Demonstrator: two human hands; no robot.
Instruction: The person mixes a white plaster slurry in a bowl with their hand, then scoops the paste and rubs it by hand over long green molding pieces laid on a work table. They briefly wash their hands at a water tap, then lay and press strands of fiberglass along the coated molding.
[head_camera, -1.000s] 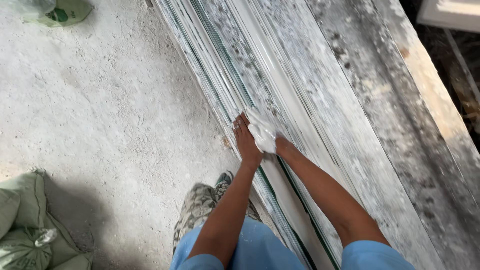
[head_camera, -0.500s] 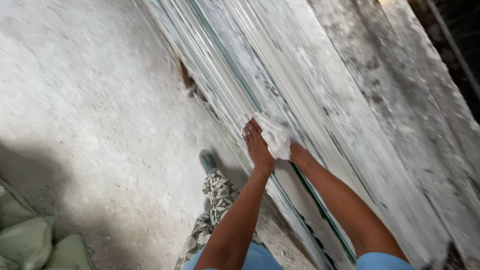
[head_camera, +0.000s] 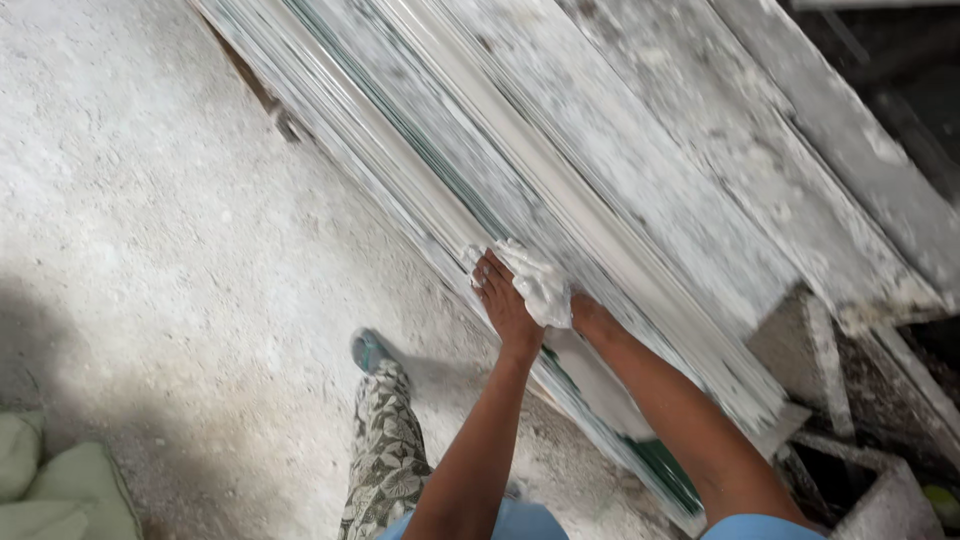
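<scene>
My left hand (head_camera: 505, 305) presses flat on the edge of a stack of long, dusty white moulding strips (head_camera: 560, 170) that leans diagonally across the view. My right hand (head_camera: 588, 315) is mostly hidden under a crumpled white cloth (head_camera: 535, 280), which it holds against the same strip, touching my left hand. Both forearms reach up from the bottom of the view. Green edges show between the stacked strips.
A dusty grey concrete floor (head_camera: 150, 230) lies to the left. My patterned trouser leg and shoe (head_camera: 375, 400) stand beside the stack. Pale green sacks (head_camera: 60, 490) sit at the bottom left. Concrete blocks (head_camera: 815, 350) prop the stack at the right.
The view has swung, so the stack now runs more diagonally. Both hands with the cloth stay together on the strip, a little lower in the view than before.
</scene>
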